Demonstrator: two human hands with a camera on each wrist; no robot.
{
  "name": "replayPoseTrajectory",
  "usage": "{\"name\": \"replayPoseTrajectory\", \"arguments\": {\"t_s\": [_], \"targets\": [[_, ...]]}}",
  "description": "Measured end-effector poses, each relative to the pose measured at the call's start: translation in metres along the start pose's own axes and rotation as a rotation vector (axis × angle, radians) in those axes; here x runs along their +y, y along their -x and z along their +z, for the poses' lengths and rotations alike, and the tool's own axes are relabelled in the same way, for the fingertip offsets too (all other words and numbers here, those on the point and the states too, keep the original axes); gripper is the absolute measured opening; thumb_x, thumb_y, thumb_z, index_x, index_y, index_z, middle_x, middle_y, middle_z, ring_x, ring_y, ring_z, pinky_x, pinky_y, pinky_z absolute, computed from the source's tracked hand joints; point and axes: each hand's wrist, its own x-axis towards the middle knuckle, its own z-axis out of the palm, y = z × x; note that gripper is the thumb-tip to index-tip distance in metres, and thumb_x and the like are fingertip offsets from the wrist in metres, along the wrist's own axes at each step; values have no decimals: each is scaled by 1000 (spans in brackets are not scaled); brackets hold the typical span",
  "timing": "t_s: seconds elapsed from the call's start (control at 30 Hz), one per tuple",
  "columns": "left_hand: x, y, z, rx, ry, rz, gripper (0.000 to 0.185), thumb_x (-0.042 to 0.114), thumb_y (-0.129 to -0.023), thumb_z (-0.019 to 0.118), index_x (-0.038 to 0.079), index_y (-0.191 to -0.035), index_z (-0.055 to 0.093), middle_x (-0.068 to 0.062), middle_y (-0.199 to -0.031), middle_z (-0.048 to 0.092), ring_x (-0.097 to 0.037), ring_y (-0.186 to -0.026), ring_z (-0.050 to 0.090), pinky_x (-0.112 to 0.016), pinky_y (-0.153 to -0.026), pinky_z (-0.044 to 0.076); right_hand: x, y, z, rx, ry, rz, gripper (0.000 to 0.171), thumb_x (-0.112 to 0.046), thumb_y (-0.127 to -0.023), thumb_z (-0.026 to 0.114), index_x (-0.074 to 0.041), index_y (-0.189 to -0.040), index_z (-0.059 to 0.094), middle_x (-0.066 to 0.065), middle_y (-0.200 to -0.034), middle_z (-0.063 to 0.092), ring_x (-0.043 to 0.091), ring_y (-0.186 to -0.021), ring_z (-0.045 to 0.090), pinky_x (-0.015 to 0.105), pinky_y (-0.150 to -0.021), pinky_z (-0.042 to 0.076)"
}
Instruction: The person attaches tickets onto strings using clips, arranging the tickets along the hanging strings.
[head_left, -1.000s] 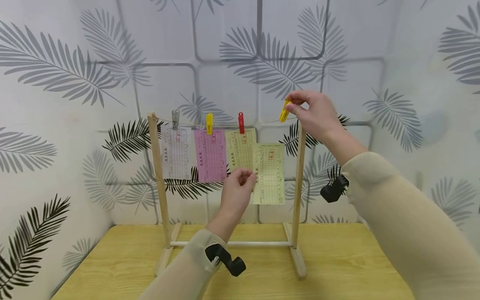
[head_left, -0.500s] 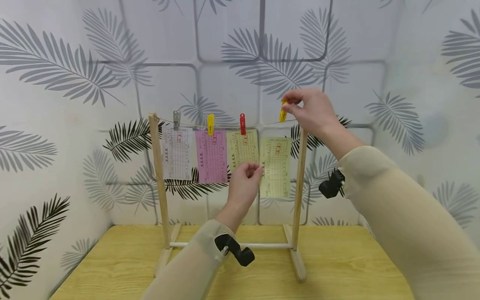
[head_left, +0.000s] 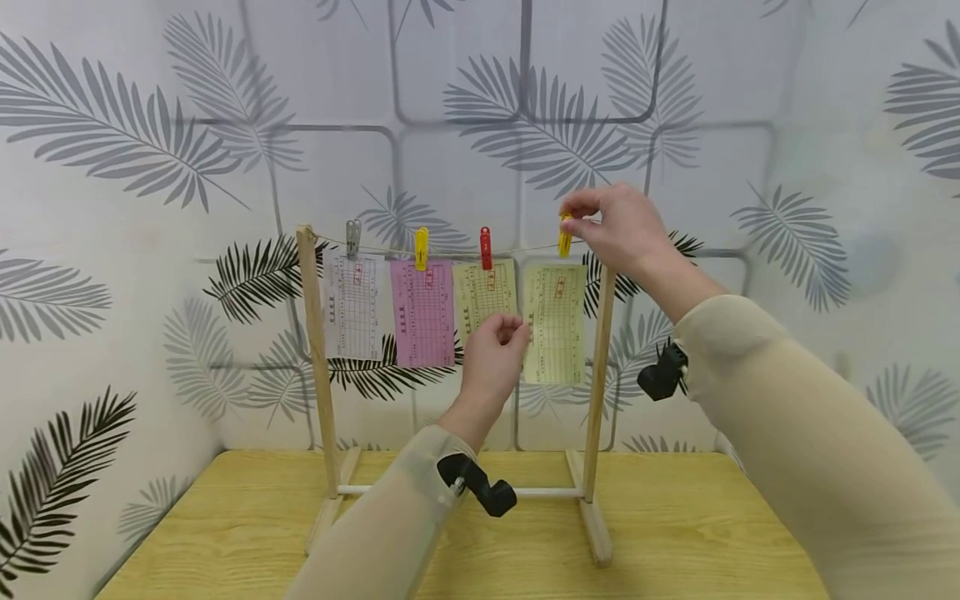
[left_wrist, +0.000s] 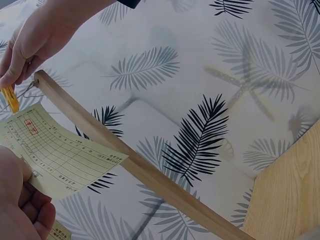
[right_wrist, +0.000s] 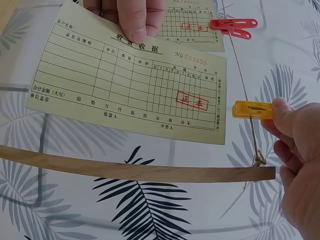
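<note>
My left hand (head_left: 495,358) pinches the left edge of a yellow receipt slip (head_left: 555,333), printed with a grid and a red stamp. In the right wrist view the thumb lies over the slip's printed heading. Up at the string (right_wrist: 240,70), my right hand (head_left: 618,225) pinches a yellow clothespin (right_wrist: 252,109) by its handle end. The clothespin's nose overlaps the string, and a small gap shows between it and the slip's top edge. To the left hang a white slip (head_left: 356,308), a pink slip (head_left: 422,321) and another yellow slip (head_left: 480,287).
A wooden frame stands on the table (head_left: 675,517), with a left post (head_left: 315,358) and a right post (head_left: 597,375) holding the string. A grey clip (head_left: 353,237), a yellow clip (head_left: 422,248) and a red clip (head_left: 485,248) grip the hanging slips. A leaf-patterned wall stands behind.
My left hand has raised the yellow slip and carried it right, beneath the clothespin. My right hand has shifted slightly left, and the clothespin has turned more upright and come down lower.
</note>
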Motion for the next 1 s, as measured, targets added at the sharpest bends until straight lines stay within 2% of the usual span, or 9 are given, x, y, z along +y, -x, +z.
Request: {"name": "replayPoseTrajectory", "arguments": {"t_s": [0.13, 0.5, 0.8, 1.0], "targets": [[3, -1, 2, -1, 8, -10, 10, 16, -111, 69, 8, -114, 73, -2, -101, 71, -15, -86, 60, -30, -73, 50, 1, 2, 0, -33, -10, 10, 24, -16, -110, 72, -6, -130, 78, 17, -131, 77, 36, -139, 57, 53, -109, 44], [5, -4, 7, 7, 52, 1, 8, 13, -110, 70, 6, -110, 73, -1, -94, 69, -13, -81, 58, -27, -69, 49, 5, 3, 0, -82, 0, -2, 24, -16, -111, 70, -4, -131, 77, 18, -131, 76, 36, -131, 63, 52, -102, 48], [6, -4, 5, 12, 45, -7, 8, 13, -110, 70, 7, -112, 73, -1, -96, 68, -14, -83, 58, -27, -70, 49, 5, 3, 2, -99, 8, -28, 27, -17, -110, 72, -3, -133, 76, 18, -128, 76, 36, -131, 63, 56, -113, 46], [6, -5, 4, 11, 48, -12, 8, 14, -111, 69, 8, -114, 73, -1, -97, 68, -14, -84, 58, -27, -71, 49, 6, 4, 2, -113, 30, -50, 29, -18, -110, 72, -3, -134, 75, 19, -127, 76, 37, -131, 63, 57, -115, 44]]}}
